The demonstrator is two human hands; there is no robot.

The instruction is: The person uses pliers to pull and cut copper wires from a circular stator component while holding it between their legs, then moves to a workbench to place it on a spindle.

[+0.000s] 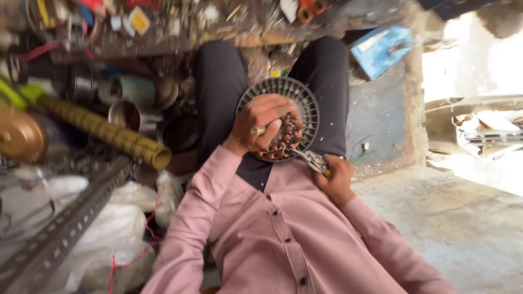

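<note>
Both hands worked over the lap: the left hand [267, 122] was clamped over a round grey ribbed motor part [279, 117] with copper windings [280, 142] to steady it, while the right hand [335, 178] gripped pliers [311, 159] whose tip reached the copper.

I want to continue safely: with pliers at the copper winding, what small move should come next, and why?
Probably close the pliers gently on one coil end; the right hand has their tips at the copper winding, while the left hand steadies it on the round grey grille.
</note>
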